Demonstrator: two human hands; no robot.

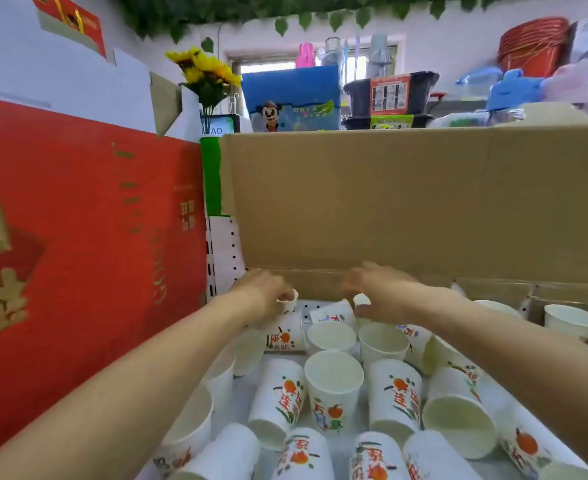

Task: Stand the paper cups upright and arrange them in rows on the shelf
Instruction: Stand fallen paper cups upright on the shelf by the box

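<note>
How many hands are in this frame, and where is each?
2. The left hand pinches a small cup at the back left, beside the red box; the right hand hovers over cups at the back centre, too blurred to show any grip.

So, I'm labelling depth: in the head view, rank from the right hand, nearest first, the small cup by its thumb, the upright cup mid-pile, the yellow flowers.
1. small cup, just beside the right hand, at the back.
2. upright cup, centre, nearer the camera.
3. yellow flowers, upper left, far beyond the cardboard.
</note>
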